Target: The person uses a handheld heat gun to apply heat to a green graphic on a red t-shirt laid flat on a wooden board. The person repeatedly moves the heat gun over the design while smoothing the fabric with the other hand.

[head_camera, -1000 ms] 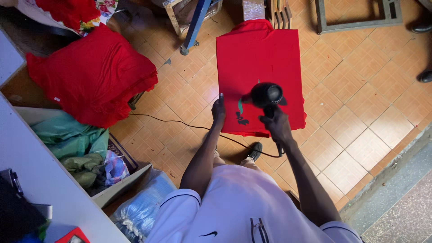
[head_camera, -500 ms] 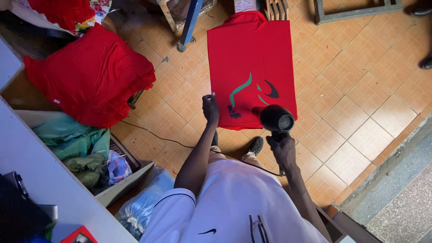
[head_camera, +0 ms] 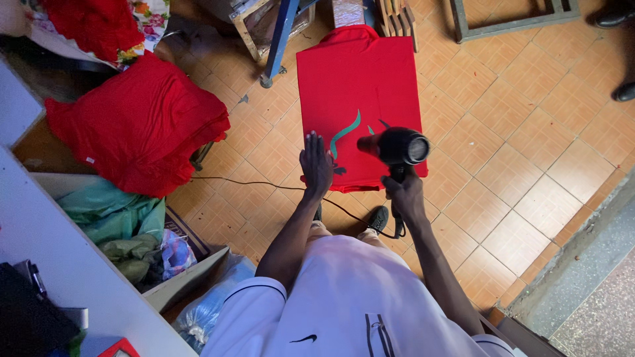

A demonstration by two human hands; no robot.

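Open cardboard box [head_camera: 192, 281] beside the white table [head_camera: 79, 277].

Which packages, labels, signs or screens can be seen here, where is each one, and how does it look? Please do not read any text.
Printed design: on the flat red shirt on the floor, by the left hand; curved green and dark shapes.
Small tag: on the red cloth pile at left; tiny, pale.
Clear plastic bag: near the bottom, left of the person; crumpled, bluish.
Cardboard box: beside that bag; brown, open flap.
No screens or signs show.
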